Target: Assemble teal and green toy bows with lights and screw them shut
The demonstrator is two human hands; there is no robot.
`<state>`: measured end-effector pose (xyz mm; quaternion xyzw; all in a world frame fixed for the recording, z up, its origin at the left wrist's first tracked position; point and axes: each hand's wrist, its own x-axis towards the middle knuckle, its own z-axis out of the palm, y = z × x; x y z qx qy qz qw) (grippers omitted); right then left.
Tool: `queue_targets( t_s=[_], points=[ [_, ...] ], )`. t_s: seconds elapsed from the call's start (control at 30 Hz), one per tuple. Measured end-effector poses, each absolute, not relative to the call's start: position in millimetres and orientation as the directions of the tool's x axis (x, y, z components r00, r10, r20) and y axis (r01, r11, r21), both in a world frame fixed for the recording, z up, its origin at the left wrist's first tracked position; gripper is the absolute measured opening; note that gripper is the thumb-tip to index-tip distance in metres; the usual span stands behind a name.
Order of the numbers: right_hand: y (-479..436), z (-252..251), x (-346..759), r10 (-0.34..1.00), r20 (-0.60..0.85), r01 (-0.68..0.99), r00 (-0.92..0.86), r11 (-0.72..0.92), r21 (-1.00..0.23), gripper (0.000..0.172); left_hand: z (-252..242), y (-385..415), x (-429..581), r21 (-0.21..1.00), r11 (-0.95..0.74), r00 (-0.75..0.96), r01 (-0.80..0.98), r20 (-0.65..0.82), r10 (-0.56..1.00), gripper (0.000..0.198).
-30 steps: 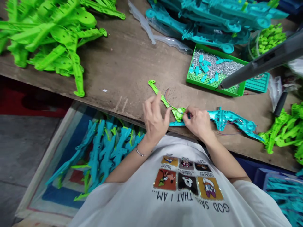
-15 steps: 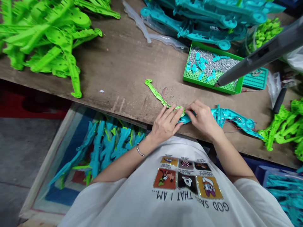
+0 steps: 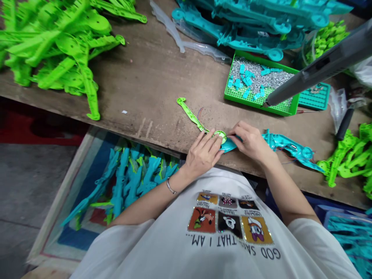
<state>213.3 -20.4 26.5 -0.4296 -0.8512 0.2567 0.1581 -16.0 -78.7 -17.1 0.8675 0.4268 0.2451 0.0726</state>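
Tray (image 3: 258, 106), green and perforated, holds a heap of small silvery metal pieces (image 3: 280, 82) with turquoise tabs (image 3: 247, 80) strewn on top. Just beside its right end sits a teal basket (image 3: 315, 102) with a few pale bits inside. Behind the tray to the right, a clear jar (image 3: 307, 53) is filled with green pieces (image 3: 329, 38). Off to the tray's near left, lower than the table, a pale-rimmed box (image 3: 57, 195) contains turquoise and green parts; to its near right, a blue bin (image 3: 324, 212) holds more turquoise ones.

Writing shows on the white shirt (image 3: 222, 260), on the tray's near side, upside down: "GOD SAY", its end unclear, and "THAT I AM..."; the captions beside the cartoon squares are too small to read surely.

Near the tray, towards the shirt, a green part (image 3: 190, 114) with a round end lies by a turquoise part (image 3: 290, 145). The left hand (image 3: 202, 154) rests flat over the green part, fingers extended and close together. The right hand (image 3: 250, 142) has thumb and forefinger narrowed at the round end; I cannot tell whether they grip anything.
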Motion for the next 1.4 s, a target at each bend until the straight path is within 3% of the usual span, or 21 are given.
queue_targets(
  t_s=[0.17,0.27,0.43,0.63,0.9,1.03,1.27,1.4],
  points=[
    [-29,22,203,0.875,0.016,0.802,-0.484,0.452,-0.39,0.019,-12,-81,-13,0.315,-0.604,0.522,0.732,0.31,0.795,0.047],
    [-34,21,200,0.894,-0.003,0.839,-0.448,0.419,-0.346,0.02,-9,-82,-9,0.297,-0.587,0.508,0.753,0.303,0.806,0.047],
    [-39,26,207,0.883,-0.044,0.809,-0.467,0.406,-0.425,0.022,-6,-82,-3,0.299,-0.553,0.486,0.778,0.273,0.83,0.047],
    [-36,30,222,0.857,-0.049,0.713,-0.512,0.393,-0.581,0.027,4,-79,3,0.218,-0.52,0.507,0.826,0.115,0.854,0.052],
    [-30,27,229,0.827,-0.063,0.667,-0.558,0.402,-0.627,0.028,11,-76,8,0.204,-0.509,0.51,0.836,0.052,0.859,0.05],
    [-29,29,232,0.836,-0.082,0.707,-0.543,0.402,-0.582,0.023,14,-78,10,0.229,-0.487,0.496,0.843,0.02,0.868,0.049],
    [-30,27,234,0.853,-0.029,0.796,-0.522,0.474,-0.378,0.019,17,-81,13,0.21,-0.47,0.481,0.857,0.001,0.877,0.048],
    [-28,25,237,0.828,-0.028,0.772,-0.561,0.51,-0.38,0.02,18,-82,15,0.174,-0.478,0.482,0.861,0.018,0.876,0.049]
  ],
)
